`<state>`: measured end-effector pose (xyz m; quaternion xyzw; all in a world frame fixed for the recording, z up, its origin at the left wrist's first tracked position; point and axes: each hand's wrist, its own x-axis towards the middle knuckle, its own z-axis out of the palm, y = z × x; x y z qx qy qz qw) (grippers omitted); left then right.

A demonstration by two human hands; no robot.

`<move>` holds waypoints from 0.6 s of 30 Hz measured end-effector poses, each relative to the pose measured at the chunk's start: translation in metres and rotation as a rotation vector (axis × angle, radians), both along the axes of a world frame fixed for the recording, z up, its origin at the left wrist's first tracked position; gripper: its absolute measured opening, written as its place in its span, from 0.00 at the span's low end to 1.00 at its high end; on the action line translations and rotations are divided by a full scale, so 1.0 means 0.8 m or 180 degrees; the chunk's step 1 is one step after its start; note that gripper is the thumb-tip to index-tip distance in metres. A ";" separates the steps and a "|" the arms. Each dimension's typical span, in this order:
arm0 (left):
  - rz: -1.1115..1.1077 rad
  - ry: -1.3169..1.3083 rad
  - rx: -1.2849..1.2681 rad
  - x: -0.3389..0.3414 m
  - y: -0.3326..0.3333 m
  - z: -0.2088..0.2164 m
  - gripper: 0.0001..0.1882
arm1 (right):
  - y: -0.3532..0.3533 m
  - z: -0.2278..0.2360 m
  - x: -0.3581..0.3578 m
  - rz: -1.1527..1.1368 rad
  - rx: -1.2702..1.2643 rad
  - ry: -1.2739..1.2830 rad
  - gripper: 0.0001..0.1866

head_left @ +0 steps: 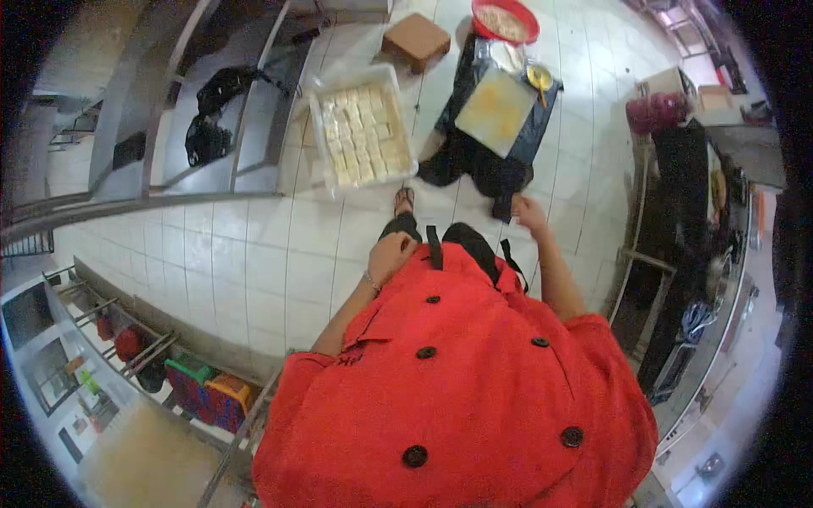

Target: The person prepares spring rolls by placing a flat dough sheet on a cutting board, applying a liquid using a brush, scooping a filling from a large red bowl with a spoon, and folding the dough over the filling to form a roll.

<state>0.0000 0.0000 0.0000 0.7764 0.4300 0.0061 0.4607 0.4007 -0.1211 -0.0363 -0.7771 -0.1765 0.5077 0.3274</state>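
My right hand [529, 213] is closed at the hanging end of a black cloth [478, 165], which trails from a low stand covered in black. My left hand [394, 256] rests by my left thigh with its fingers curled; whatever might be inside them is hidden. On the stand lies a pale cutting board [495, 112] with yellowish stains. Beyond the board are a small yellow bowl [539, 77] with a yellow utensil and a red basin [506, 21] of pale crumbly stuff. A plastic-lined tray [362, 127] of pale blocks in rows sits on the floor to the left.
A brown low stool [416, 41] stands behind the tray. Metal shelving [241, 110] runs along the left. To the right is a cluttered counter [711, 254], with a dark red bundle [658, 112] at its far end. White tiles [229, 262] cover the floor.
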 end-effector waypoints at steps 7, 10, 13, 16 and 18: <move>0.0114 0.0097 -0.0328 0.062 0.173 0.015 0.20 | -0.033 -0.079 0.018 -0.0380 -0.0001 0.0156 0.19; 0.0410 0.0068 -0.0582 0.074 0.219 0.008 0.21 | -0.022 -0.094 -0.002 -0.0871 -0.0235 0.0346 0.19; 0.0500 0.0011 -0.0619 0.097 0.270 -0.007 0.21 | 0.039 -0.117 -0.018 -0.1238 -0.0395 0.0530 0.19; 0.0394 0.0365 -0.0774 0.128 0.330 -0.006 0.22 | 0.117 -0.137 -0.017 -0.1514 -0.0444 0.0698 0.20; 0.0357 0.0635 -0.0830 0.139 0.368 -0.009 0.22 | 0.179 -0.151 -0.010 -0.1595 -0.0485 0.0814 0.20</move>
